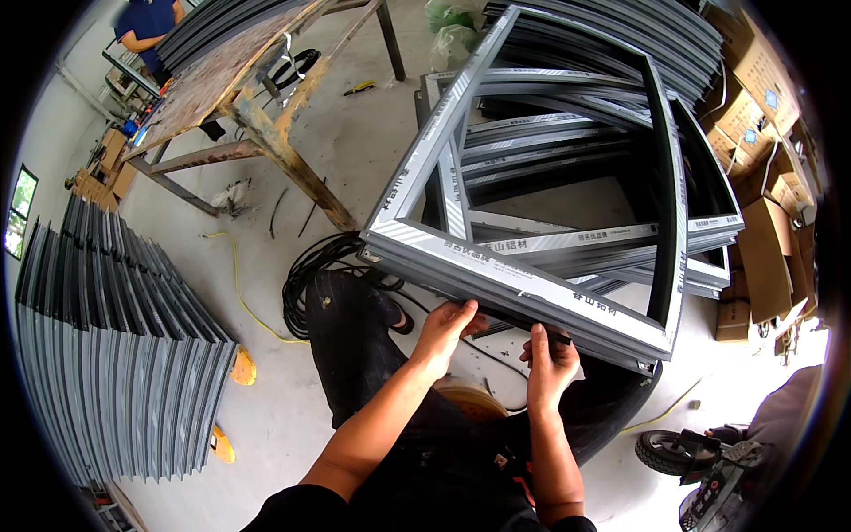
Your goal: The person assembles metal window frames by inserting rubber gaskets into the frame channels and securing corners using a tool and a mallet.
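Note:
A grey aluminium window frame [523, 274] with white printed film lies tilted on top of other frames, its near side close to my knees. My left hand [449, 335] is closed at the lower edge of this near side, thumb and fingers pinched together. A little to its right, my right hand [551, 365] pinches a thin black strip [559, 338], which looks like a rubber seal, at the same edge. The strip seems to run along the edge between both hands; the left fingertips partly hide it there.
More frames [567, 239] are stacked beneath. Grey profiles [124, 372] stand on yellow supports [243, 366] at left. A worn workbench [239, 66], coiled black cable [306, 284], cardboard boxes [767, 253] and a wheel [674, 452] surround me. Another person [146, 31] stands at far left.

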Available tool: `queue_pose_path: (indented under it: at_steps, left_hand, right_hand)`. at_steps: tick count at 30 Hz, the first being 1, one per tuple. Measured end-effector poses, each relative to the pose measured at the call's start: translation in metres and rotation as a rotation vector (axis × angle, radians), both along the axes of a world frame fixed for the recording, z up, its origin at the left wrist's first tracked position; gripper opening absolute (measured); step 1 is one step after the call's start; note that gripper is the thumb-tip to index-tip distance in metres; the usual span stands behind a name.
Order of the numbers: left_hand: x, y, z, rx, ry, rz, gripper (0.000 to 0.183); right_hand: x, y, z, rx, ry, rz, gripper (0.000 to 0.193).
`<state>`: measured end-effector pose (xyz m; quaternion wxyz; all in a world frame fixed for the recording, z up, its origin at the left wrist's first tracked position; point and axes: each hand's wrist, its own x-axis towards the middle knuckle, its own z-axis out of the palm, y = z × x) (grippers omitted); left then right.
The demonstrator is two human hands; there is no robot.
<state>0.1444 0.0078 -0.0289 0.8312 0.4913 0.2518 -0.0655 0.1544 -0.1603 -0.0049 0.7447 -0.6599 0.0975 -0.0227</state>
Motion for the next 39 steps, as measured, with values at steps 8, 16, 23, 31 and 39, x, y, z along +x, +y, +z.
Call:
queue_pose_path:
  at_steps: [8, 16, 23, 31, 39]
  left_hand:
    - [0.002, -0.007, -0.005, -0.022, -0.004, -0.111, 0.033]
    - [0.008, -0.025, -0.008, -0.012, 0.017, -0.170, 0.028]
    - [0.002, -0.038, 0.005, -0.024, 0.064, -0.082, 0.027]
    - [0.005, -0.049, 0.000, -0.008, 0.009, -0.069, 0.025]
    - [0.008, -0.070, -0.005, -0.083, 0.011, -0.141, 0.023]
  right_hand:
    - [0.000, -0.002, -0.002, 0.030, 0.030, 0.030, 0.013]
    - [-0.004, -0.014, 0.013, 0.010, 0.085, 0.063, 0.018]
    - [-0.038, -0.061, 0.029, -0.016, 0.162, 0.011, 0.026]
    - [-0.032, -0.083, 0.006, 0.186, 0.312, 0.015, 0.027]
    - [-0.003, -0.060, -0.007, 0.498, 0.387, -0.008, 0.022]
